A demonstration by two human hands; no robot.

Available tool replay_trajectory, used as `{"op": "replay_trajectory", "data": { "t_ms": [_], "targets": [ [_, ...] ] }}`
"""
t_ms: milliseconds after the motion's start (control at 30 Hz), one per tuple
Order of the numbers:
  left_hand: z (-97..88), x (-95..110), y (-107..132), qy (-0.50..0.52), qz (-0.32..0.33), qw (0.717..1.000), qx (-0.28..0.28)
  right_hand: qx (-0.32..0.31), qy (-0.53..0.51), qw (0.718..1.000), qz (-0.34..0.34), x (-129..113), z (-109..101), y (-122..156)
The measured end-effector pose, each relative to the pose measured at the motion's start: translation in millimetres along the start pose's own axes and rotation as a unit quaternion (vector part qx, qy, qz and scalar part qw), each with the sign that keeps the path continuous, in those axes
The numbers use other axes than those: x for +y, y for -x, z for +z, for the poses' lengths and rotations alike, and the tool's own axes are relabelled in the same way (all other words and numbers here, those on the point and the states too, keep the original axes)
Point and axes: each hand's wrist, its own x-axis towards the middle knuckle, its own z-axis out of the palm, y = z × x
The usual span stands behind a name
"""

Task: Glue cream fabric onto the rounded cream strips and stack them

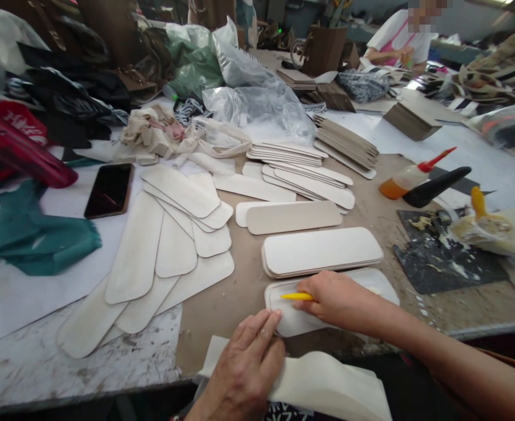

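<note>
A white, round-cornered oblong panel lies near the front edge of the table. My right hand is closed around a yellow pointed tool, its tip resting on or just over the panel's left part. At the panel's lower left corner, my left hand lies with its fingers stretched out, fingertips touching the edge. Below it, a loose cream sheet hangs over the table's front. Just behind the panel sits a neat stack of similar white panels.
Fanned white panels spread at left, beside a phone and teal cloth. At right are a glue bottle with a red nozzle, a black tool and a glue-smeared dark board. A co-worker is behind.
</note>
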Motion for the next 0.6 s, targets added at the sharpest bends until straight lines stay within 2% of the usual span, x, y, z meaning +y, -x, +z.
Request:
{"op": "replay_trajectory", "data": {
  "t_ms": [100, 267, 367, 600],
  "targets": [
    [2.1, -0.2, -2.2, 0.002, 0.002, 1.000, -0.008, 0.001, -0.001, 1.000, -0.008, 1.4, 0.4, -0.9],
    [19.3, -0.6, 6.5, 0.019, -0.011, 0.999, 0.034, 0.006, -0.002, 1.000, -0.014, 3.6, 2.8, -2.1],
    [27.1, -1.6, 10.9, 0.029, -0.012, 0.999, 0.039, 0.013, 0.003, 1.000, -0.014, 3.7, 4.1, -1.9],
    [16.3, -4.3, 2.3, 0.003, 0.012, 1.000, 0.027, 0.016, 0.007, 1.000, -0.010, -0.2, 1.0, 1.9]
  ]
}}
